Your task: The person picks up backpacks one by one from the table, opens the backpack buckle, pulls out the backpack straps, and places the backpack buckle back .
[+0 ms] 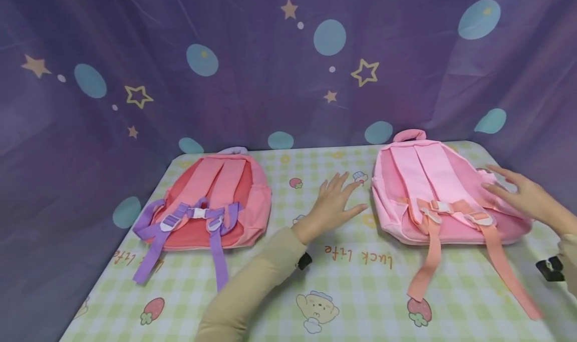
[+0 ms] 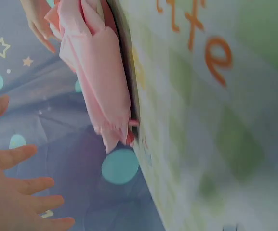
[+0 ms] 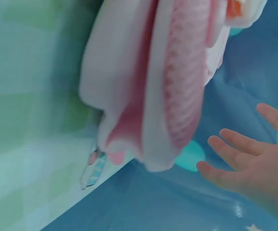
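Head view: we have the pink bag [image 1: 451,187] on the right part of the counter [image 1: 374,302], back panel up, between the two hands. Its long axis runs away from the person: loop [image 1: 409,134] at the far end, orange straps [image 1: 502,267] trailing toward the near edge. Left hand [image 1: 331,204] is off the bag's left side, fingers straight and spread, nothing held, a gap showing past the thumb. Right hand [image 1: 525,194] overlaps the bag's right edge, fingers extended, holding nothing; we judge it the nearer one. Red bag [image 1: 227,182] sits well apart, left of the left hand.

Left wrist view: we see the pink bag side-on, lying flat, right of and above the left hand in frame. Fingers are fanned, touching nothing. The right hand shows beyond the bag, top left.

Right wrist view: pink bag is left of the right hand, backdrop visible between. Fingers apart, no contact that we can see, so the key relation is one hand per long side.
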`<state>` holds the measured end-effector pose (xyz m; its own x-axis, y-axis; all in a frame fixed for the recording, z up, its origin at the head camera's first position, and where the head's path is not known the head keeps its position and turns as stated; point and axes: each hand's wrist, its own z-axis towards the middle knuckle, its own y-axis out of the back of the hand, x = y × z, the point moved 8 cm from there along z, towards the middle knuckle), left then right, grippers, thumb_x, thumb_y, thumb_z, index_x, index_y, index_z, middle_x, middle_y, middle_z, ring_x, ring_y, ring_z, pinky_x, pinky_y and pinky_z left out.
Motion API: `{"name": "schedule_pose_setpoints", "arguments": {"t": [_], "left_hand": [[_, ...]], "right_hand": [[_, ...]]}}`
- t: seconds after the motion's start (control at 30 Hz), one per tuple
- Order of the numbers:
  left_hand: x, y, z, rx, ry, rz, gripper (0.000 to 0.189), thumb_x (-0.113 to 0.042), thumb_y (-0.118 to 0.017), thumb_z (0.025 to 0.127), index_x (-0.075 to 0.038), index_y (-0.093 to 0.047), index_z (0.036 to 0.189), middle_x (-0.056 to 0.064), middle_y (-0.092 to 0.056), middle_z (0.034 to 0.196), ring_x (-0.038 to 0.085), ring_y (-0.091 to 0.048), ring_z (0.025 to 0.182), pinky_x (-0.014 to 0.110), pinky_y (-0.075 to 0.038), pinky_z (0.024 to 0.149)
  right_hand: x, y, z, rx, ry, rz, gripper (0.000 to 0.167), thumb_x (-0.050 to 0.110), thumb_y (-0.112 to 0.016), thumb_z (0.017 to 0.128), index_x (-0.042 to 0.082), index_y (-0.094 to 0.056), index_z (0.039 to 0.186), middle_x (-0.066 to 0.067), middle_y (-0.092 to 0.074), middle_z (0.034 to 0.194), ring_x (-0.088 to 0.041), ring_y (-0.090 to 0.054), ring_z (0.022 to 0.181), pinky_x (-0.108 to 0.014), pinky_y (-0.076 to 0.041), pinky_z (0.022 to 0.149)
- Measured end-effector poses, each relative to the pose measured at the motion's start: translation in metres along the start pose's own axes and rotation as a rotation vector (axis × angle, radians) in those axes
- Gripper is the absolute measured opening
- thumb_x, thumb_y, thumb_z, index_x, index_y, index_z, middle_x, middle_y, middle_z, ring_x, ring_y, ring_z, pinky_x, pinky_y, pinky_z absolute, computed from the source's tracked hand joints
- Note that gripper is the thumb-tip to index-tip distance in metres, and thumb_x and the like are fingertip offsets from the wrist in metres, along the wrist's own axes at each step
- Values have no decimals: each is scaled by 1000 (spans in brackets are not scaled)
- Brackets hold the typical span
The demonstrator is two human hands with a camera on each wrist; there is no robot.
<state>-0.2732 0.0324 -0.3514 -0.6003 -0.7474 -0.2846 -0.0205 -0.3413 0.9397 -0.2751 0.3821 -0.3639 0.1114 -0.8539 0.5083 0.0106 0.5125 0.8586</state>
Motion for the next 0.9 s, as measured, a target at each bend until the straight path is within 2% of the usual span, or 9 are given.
{"name": "schedule_pose_setpoints", "arguments": {"t": [0.17, 0.4, 0.7, 0.8, 0.9], "left_hand": [[-11, -10, 9, -10, -9, -67, 53, -44, -47, 88, -14, -42, 131, 11, -31, 139, 24, -24, 130, 43, -20, 103], [-21, -27, 16, 16, 8, -159, 48, -40, -48, 89, -12, -46, 128, 10, -34, 138, 22, -31, 127, 41, -27, 100], [-34, -46, 21, 54, 17, -243, 44, -36, -54, 86, -13, -50, 124, 12, -38, 134, 20, -39, 121, 32, -31, 99], [-36, -51, 21, 66, 17, -276, 44, -36, -55, 86, -13, -51, 123, 11, -39, 133, 18, -42, 118, 26, -32, 97], [-38, -56, 21, 72, 11, -312, 44, -35, -56, 85, -13, -51, 124, 11, -39, 131, 17, -44, 116, 21, -33, 96]], "right_hand": [[-15, 0, -1, -14, -20, -29, 61, 32, -48, 90, -7, -28, 133, -43, -30, 121, -58, -31, 102, -66, -26, 75], [-28, -1, -2, -28, -24, -36, 56, 29, -47, 90, -12, -34, 126, -46, -34, 114, -56, -35, 98, -63, -29, 75], [-45, -11, -3, 39, -83, -7, 58, 33, -46, 90, -14, -36, 122, -45, -31, 117, -57, -38, 99, -60, -36, 75], [-49, -13, -3, 58, -96, -21, 60, 34, -47, 89, -15, -36, 122, -46, -31, 117, -57, -40, 100, -54, -42, 74], [-51, -15, -2, 63, -90, -29, 60, 33, -49, 89, -16, -37, 122, -46, -31, 116, -57, -40, 98, -52, -44, 72]]}}
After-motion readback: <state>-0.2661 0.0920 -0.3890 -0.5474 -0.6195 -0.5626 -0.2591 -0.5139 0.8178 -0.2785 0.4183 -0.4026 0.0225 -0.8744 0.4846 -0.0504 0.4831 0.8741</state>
